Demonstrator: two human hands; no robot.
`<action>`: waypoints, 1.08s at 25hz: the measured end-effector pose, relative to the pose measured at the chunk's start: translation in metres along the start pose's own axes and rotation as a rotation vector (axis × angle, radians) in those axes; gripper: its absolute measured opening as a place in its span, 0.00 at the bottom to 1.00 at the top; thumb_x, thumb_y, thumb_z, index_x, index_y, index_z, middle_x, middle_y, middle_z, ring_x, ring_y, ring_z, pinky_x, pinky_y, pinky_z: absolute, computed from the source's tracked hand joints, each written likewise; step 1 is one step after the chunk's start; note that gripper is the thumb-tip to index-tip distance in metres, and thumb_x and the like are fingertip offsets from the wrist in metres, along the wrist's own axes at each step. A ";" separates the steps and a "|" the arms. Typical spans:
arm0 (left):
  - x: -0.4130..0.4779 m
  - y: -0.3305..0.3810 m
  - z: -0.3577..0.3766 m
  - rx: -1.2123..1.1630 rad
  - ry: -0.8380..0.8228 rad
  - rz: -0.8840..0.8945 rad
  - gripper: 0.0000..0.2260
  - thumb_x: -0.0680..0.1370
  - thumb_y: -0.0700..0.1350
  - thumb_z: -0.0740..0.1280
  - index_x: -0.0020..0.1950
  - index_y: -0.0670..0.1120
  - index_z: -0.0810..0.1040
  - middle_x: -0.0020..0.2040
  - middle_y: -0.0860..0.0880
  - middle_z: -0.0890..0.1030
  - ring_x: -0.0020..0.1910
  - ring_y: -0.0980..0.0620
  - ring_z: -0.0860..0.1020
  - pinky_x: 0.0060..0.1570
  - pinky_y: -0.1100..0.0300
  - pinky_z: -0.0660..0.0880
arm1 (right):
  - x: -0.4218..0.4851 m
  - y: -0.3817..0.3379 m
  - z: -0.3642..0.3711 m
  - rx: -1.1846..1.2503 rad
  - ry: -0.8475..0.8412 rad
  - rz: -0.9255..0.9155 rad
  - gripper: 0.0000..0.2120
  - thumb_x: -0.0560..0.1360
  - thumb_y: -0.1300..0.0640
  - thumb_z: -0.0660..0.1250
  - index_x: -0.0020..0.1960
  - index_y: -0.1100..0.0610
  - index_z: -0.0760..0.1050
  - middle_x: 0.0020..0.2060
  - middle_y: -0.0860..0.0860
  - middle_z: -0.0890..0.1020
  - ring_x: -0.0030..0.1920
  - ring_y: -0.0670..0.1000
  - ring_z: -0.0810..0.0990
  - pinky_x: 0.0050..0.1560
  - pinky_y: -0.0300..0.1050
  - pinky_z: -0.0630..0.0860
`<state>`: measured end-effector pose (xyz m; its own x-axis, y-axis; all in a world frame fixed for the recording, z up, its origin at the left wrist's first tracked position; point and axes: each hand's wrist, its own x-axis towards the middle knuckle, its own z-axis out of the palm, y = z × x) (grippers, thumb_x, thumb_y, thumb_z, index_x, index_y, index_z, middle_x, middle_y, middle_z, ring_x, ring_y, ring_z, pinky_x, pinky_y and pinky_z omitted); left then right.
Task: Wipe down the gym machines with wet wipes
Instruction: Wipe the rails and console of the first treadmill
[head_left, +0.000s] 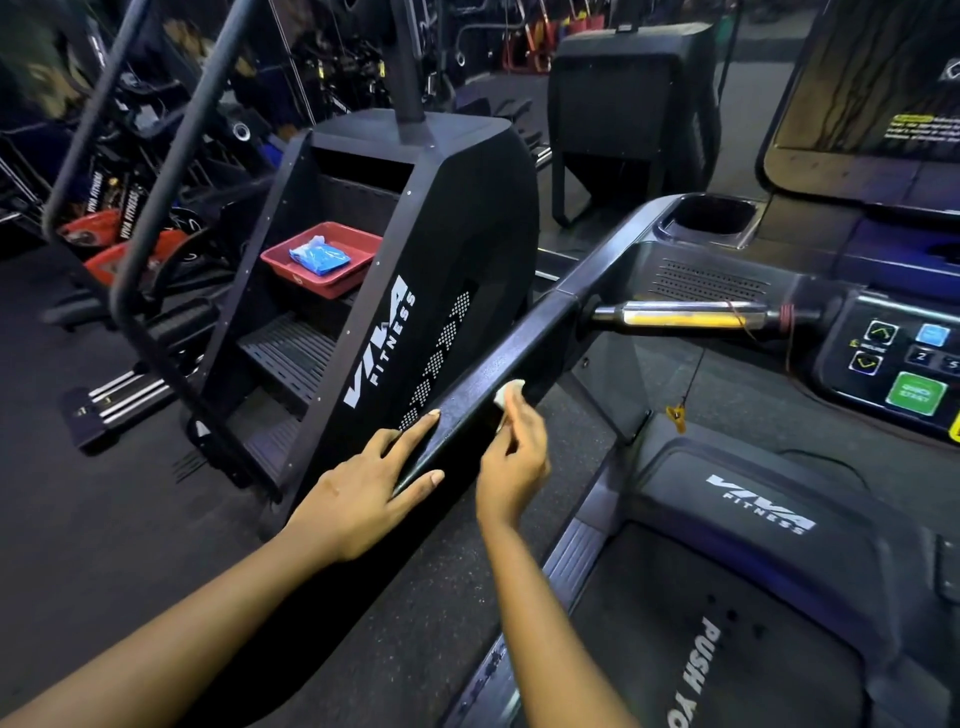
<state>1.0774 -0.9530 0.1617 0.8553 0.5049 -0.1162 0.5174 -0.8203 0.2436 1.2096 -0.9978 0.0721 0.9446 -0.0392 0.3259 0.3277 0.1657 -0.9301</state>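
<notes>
1. Both hands meet the treadmill's handrail (519, 343): the left hand (363, 499) rests on its near end, fingers straight and slightly spread.
2. The right hand (511, 457) pinches a wet wipe (506, 393) against the rail's inner side.
3. 1 red tray (298, 278) sits on the stair climber (457, 249).
</notes>
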 end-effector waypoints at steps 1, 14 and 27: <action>0.000 0.000 0.000 -0.001 0.009 0.002 0.28 0.73 0.70 0.43 0.70 0.72 0.36 0.70 0.56 0.62 0.57 0.51 0.76 0.59 0.52 0.71 | -0.016 -0.006 -0.002 0.010 0.000 -0.017 0.15 0.70 0.73 0.62 0.55 0.65 0.80 0.48 0.53 0.80 0.53 0.41 0.76 0.55 0.25 0.69; -0.002 -0.005 -0.001 -0.038 -0.002 0.037 0.28 0.73 0.69 0.39 0.73 0.69 0.38 0.73 0.55 0.60 0.61 0.52 0.74 0.60 0.54 0.71 | 0.092 0.016 0.000 -0.088 -0.030 0.106 0.17 0.73 0.73 0.59 0.57 0.63 0.79 0.53 0.56 0.82 0.55 0.54 0.80 0.58 0.33 0.71; -0.001 -0.003 -0.002 -0.122 -0.032 0.013 0.29 0.71 0.69 0.36 0.73 0.69 0.42 0.71 0.55 0.62 0.61 0.51 0.74 0.61 0.53 0.69 | -0.011 -0.006 -0.009 -0.152 -0.133 -0.216 0.15 0.73 0.63 0.60 0.57 0.61 0.79 0.54 0.55 0.81 0.55 0.49 0.78 0.61 0.32 0.70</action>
<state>1.0749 -0.9506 0.1631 0.8631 0.4844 -0.1428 0.5011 -0.7868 0.3604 1.1975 -1.0070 0.0725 0.8454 0.0736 0.5291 0.5293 0.0172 -0.8482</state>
